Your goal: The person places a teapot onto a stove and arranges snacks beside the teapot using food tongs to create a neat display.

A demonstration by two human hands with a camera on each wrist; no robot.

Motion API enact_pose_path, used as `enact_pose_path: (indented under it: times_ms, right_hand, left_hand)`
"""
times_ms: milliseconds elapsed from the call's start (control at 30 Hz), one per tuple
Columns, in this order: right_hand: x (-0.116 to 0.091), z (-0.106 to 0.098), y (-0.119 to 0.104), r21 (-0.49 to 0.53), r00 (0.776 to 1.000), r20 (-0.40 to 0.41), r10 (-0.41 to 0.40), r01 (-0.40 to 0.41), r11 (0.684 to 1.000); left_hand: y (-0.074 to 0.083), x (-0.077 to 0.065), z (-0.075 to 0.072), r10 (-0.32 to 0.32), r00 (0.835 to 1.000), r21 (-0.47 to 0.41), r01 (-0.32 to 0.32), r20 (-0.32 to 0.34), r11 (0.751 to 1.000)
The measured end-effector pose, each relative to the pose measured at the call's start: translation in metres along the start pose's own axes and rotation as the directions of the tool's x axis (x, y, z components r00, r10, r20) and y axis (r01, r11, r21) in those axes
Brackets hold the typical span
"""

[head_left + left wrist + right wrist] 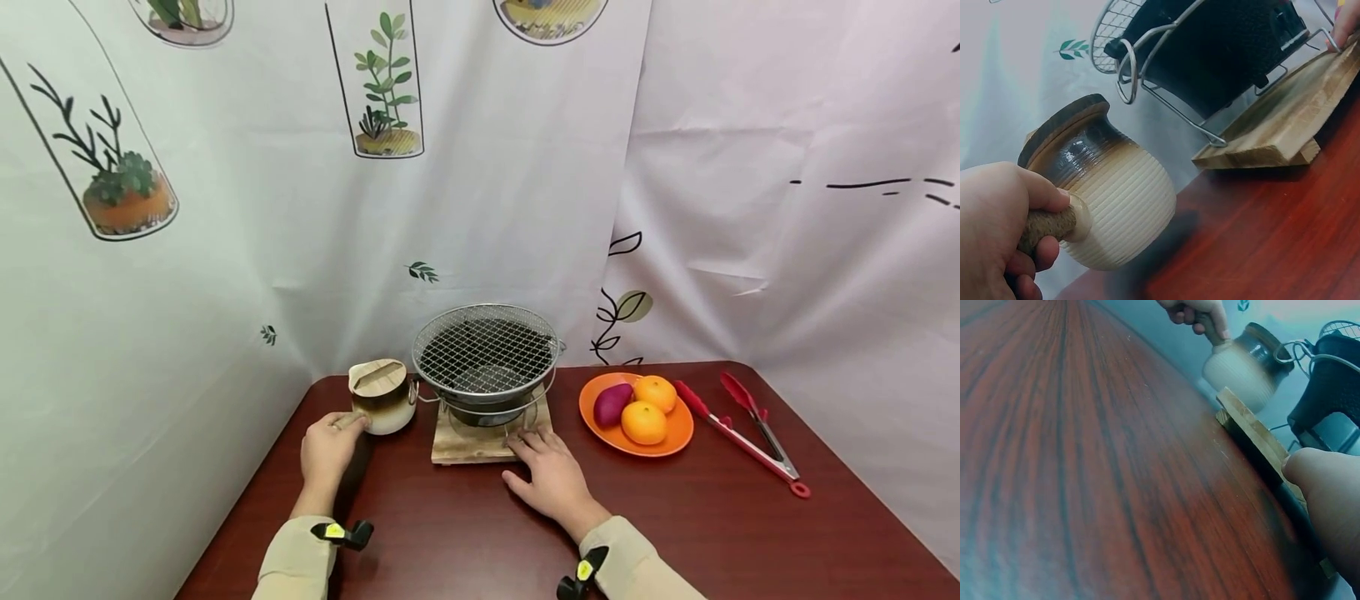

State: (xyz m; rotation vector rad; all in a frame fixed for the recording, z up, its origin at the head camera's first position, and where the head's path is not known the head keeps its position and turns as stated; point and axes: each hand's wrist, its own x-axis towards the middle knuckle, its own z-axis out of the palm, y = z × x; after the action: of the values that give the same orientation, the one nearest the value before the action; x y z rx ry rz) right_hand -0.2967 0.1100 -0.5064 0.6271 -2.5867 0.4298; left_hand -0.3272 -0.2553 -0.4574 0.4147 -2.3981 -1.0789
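Observation:
In the head view my left hand (pixel 330 454) grips the side handle of a small ceramic pot (pixel 386 415), cream below and dark brown above, with a wooden lid (pixel 379 377). The left wrist view shows thumb and fingers curled round its rope-wrapped handle (pixel 1047 230). My right hand (pixel 551 479) lies with fingers extended on the front right part of a wooden board (pixel 468 452), fingertips by the wire stand. On that board stands a black grill stove (pixel 487 414) with a round wire mesh basket (pixel 487 350) on top, just right of the pot.
To the right, an orange plate (pixel 660 448) bears a purple sweet potato (pixel 612 405) and two orange fruits (pixel 643 422). Beside it lie red-tipped tongs (pixel 757 442), spread apart. The dark red table (pixel 435 533) meets a printed white curtain at the back.

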Motion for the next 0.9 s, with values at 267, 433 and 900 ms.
enact_pose_path:
  times_ms: [267,433,900]
  right_hand:
    - [-0.002,0.0,0.0,0.001,1.0,0.003,-0.001,0.001,1.0]
    - [-0.004,0.001,0.0,0.019,1.0,0.004,0.0,0.0,1.0]
    - [-0.001,0.0,0.001,0.031,1.0,-0.017,-0.002,0.002,1.0]
  left_hand:
    - [0.016,0.011,-0.012,0.013,1.0,0.016,-0.013,-0.008,1.0]
    - [0.028,0.018,-0.022,0.009,1.0,0.022,-0.009,-0.004,1.0]
    - [0.054,0.038,-0.044,0.058,0.998,0.023,-0.057,-0.024,0.998]
